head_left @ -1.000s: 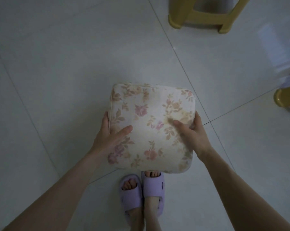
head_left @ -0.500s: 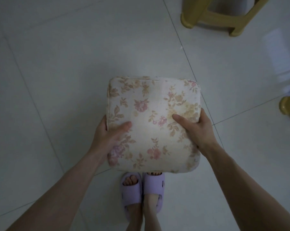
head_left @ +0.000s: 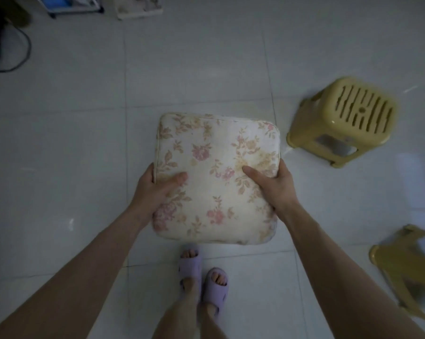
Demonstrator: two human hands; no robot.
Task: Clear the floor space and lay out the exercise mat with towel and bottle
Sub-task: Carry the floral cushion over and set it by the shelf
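A square cream cushion (head_left: 216, 177) with a pink and tan flower print is held flat in front of me, above the tiled floor. My left hand (head_left: 155, 189) grips its left edge, thumb on top. My right hand (head_left: 272, 184) grips its right edge the same way. My feet in lilac slippers (head_left: 201, 277) stand just below the cushion. No mat, towel or bottle shows in this view.
A yellow plastic stool (head_left: 346, 121) stands upright to the right of the cushion. A second yellow stool (head_left: 407, 267) sits at the lower right edge. At the far top left are a fan base with a cable (head_left: 3, 47), a wheeled rack (head_left: 72, 6) and a floral box (head_left: 138, 6).
The view has tilted up and swung, so both stools and the far floor now show. The cushion stays gripped in both hands, and my feet have shifted apart in a step.
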